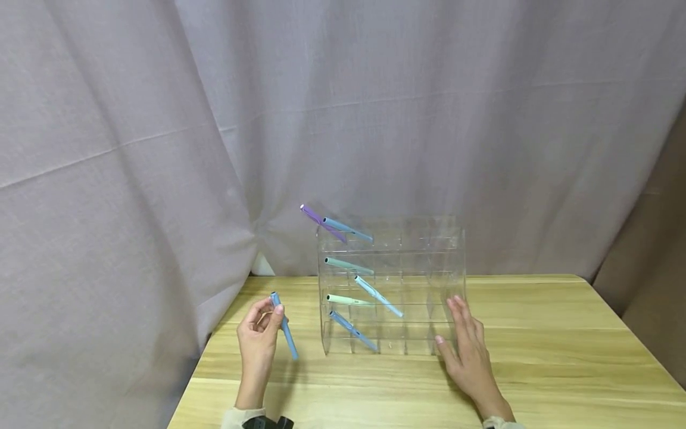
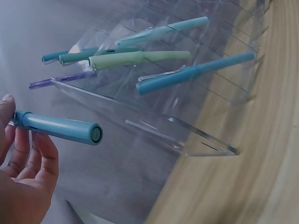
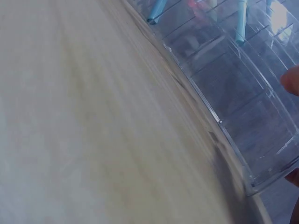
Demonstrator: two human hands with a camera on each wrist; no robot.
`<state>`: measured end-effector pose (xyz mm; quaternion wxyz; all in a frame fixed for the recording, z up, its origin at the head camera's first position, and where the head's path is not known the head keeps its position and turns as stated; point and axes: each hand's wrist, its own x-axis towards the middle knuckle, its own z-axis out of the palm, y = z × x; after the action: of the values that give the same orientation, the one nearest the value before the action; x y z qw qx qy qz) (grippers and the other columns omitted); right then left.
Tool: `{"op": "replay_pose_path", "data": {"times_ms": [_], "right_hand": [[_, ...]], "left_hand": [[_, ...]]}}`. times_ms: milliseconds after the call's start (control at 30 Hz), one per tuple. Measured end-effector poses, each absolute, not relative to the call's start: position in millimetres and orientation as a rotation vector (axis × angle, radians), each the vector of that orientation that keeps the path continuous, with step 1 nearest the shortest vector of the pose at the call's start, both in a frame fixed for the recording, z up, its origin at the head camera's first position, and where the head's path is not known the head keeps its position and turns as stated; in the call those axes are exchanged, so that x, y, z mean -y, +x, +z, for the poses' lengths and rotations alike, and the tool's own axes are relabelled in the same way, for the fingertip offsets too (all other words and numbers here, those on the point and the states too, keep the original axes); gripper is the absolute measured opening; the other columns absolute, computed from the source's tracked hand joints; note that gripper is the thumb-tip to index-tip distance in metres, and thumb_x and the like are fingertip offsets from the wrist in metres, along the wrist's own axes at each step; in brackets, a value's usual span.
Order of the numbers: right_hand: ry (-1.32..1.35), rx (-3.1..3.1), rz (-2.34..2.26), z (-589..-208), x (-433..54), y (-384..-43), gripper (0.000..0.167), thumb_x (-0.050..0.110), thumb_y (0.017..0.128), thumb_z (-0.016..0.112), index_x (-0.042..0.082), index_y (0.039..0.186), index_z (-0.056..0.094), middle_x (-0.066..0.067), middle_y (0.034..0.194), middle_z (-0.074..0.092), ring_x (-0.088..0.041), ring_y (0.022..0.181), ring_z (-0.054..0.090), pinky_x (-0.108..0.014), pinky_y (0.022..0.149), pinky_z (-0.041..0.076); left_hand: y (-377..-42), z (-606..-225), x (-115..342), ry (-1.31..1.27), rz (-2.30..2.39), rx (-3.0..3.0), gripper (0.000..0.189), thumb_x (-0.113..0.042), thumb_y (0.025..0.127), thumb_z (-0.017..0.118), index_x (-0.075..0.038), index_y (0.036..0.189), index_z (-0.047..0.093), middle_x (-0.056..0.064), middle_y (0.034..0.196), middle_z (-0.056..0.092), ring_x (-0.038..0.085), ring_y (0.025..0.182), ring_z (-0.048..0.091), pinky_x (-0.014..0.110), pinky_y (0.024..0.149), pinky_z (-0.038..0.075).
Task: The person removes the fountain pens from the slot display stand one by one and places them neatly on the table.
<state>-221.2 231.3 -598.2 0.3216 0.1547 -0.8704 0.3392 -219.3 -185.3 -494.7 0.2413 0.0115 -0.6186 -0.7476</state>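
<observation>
My left hand pinches a blue pen between thumb and fingers, left of a clear plastic pen rack. In the left wrist view the held pen points its round end toward the rack. My right hand touches the rack's right side, fingers extended and thumb apart; the wrist view shows only parts of it. Slanting in the rack's left part are a purple pen, an upper blue pen, a teal pen, a pale blue pen, a light green pen and a lower blue pen.
The rack stands on a wood-grain table, with rows of divided compartments. Behind the table hangs a grey curtain, which also drapes down along the left edge.
</observation>
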Motion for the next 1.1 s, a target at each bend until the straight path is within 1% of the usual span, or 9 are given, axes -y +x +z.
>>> {"op": "replay_pose_path", "data": {"times_ms": [133, 233, 300, 467, 567, 667, 733, 900, 1100], "right_hand": [[0.388, 2.292, 0.892, -602, -230, -221, 0.091, 0.005, 0.094, 0.07, 0.01, 0.171, 0.023, -0.018, 0.181, 0.015, -0.017, 0.163, 0.02, -0.049, 0.11, 0.038], [0.377, 2.292, 0.889, -602, -226, -221, 0.089, 0.004, 0.095, 0.067, 0.009, 0.172, 0.021, -0.017, 0.182, 0.01, -0.03, 0.158, 0.027, -0.062, 0.107, 0.042], [0.363, 2.289, 0.874, -602, -224, -220, 0.087, 0.003, 0.096, 0.065, 0.007, 0.171, 0.021, -0.018, 0.182, 0.007, -0.042, 0.149, 0.034, -0.069, 0.097, 0.047], [0.302, 2.297, 0.896, -602, -220, -216, 0.084, 0.0, 0.099, 0.059, 0.006, 0.171, 0.017, -0.019, 0.182, -0.007, -0.052, 0.138, 0.038, -0.072, 0.088, 0.048], [0.249, 2.291, 1.017, -601, -221, -216, 0.088, 0.001, 0.1, 0.061, 0.01, 0.173, 0.013, -0.016, 0.181, -0.018, -0.061, 0.15, 0.03, -0.085, 0.097, 0.043], [0.198, 2.297, 1.146, -601, -225, -216, 0.091, 0.006, 0.102, 0.064, 0.016, 0.174, 0.009, -0.016, 0.179, -0.023, -0.07, 0.155, 0.018, -0.093, 0.104, 0.03], [0.174, 2.308, 1.183, -602, -227, -217, 0.092, 0.008, 0.103, 0.065, 0.019, 0.174, 0.007, -0.018, 0.18, -0.017, -0.067, 0.155, 0.021, -0.091, 0.107, 0.03], [0.147, 2.388, 1.127, -603, -229, -216, 0.086, 0.016, 0.108, 0.06, 0.021, 0.174, 0.006, -0.027, 0.179, 0.013, -0.052, 0.14, 0.039, -0.081, 0.096, 0.043], [0.102, 2.442, 1.137, -601, -229, -214, 0.082, 0.025, 0.111, 0.057, 0.026, 0.174, 0.006, -0.026, 0.176, 0.025, -0.051, 0.143, 0.041, -0.087, 0.095, 0.043]], "left_hand": [[-219, -501, 186, 0.032, -2.04, 1.694, 0.022, 0.004, 0.097, 0.074, 0.008, 0.118, 0.067, -0.005, 0.091, 0.071, 0.005, 0.072, 0.072, 0.02, 0.067, 0.061], [-219, -503, 186, 0.034, -2.038, 1.675, 0.023, 0.003, 0.097, 0.075, 0.007, 0.118, 0.067, -0.003, 0.092, 0.072, 0.005, 0.072, 0.072, 0.02, 0.066, 0.061], [-220, -505, 187, 0.041, -2.039, 1.657, 0.023, 0.002, 0.097, 0.076, 0.007, 0.117, 0.067, -0.001, 0.092, 0.072, 0.005, 0.072, 0.072, 0.02, 0.066, 0.061], [-222, -507, 186, 0.048, -2.032, 1.676, 0.025, 0.0, 0.096, 0.077, 0.009, 0.118, 0.067, -0.004, 0.09, 0.071, 0.004, 0.073, 0.072, 0.019, 0.067, 0.061], [-224, -507, 186, 0.052, -2.021, 1.674, 0.025, 0.001, 0.096, 0.077, 0.009, 0.118, 0.067, -0.007, 0.089, 0.071, 0.003, 0.074, 0.072, 0.018, 0.068, 0.061], [-225, -506, 186, 0.053, -2.016, 1.657, 0.025, 0.001, 0.096, 0.077, 0.009, 0.118, 0.067, -0.005, 0.09, 0.07, 0.003, 0.074, 0.072, 0.018, 0.069, 0.061], [-225, -507, 186, 0.055, -2.012, 1.656, 0.027, 0.002, 0.095, 0.077, 0.01, 0.118, 0.067, -0.004, 0.09, 0.071, 0.004, 0.075, 0.073, 0.018, 0.069, 0.061], [-226, -511, 187, 0.072, -1.959, 1.711, 0.028, 0.003, 0.095, 0.078, 0.01, 0.12, 0.067, -0.002, 0.091, 0.073, 0.003, 0.074, 0.071, 0.017, 0.069, 0.06], [-225, -515, 192, 0.089, -1.867, 1.789, 0.03, 0.005, 0.094, 0.077, 0.007, 0.124, 0.069, -0.003, 0.095, 0.07, 0.005, 0.079, 0.065, 0.016, 0.066, 0.055]]}}
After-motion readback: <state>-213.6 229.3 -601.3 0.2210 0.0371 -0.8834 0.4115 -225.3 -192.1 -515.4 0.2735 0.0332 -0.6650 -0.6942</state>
